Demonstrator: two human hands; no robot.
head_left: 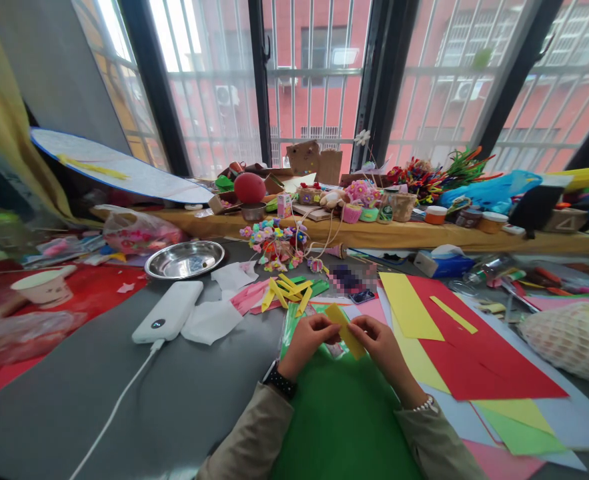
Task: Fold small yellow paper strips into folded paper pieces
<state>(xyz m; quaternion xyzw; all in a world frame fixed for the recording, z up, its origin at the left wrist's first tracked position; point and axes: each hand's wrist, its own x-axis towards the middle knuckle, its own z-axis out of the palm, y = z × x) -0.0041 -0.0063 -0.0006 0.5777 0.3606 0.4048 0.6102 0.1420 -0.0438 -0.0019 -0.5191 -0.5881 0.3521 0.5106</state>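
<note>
A yellow paper strip [345, 328] is held up between my two hands, tilted down to the right. My left hand [308, 340] pinches its left edge between thumb and finger. On the other side my right hand [378, 341] is closed on the strip's right edge. Both hands are above a green sheet [347, 413] in front of me. Just beyond them lies a pile of folded yellow paper strips [288, 292]. To the right, a wide yellow paper piece [410, 303] and a thin yellow strip [453, 314] rest on a red sheet [489, 360].
Left of my hands are a white power bank [171, 313] with a cable, white tissues [213, 321] and a metal plate [184, 260]. A colourful flower bunch [277, 241] stands behind the strips. Craft items crowd the window ledge [374, 233]. A netted bundle [569, 333] lies far right.
</note>
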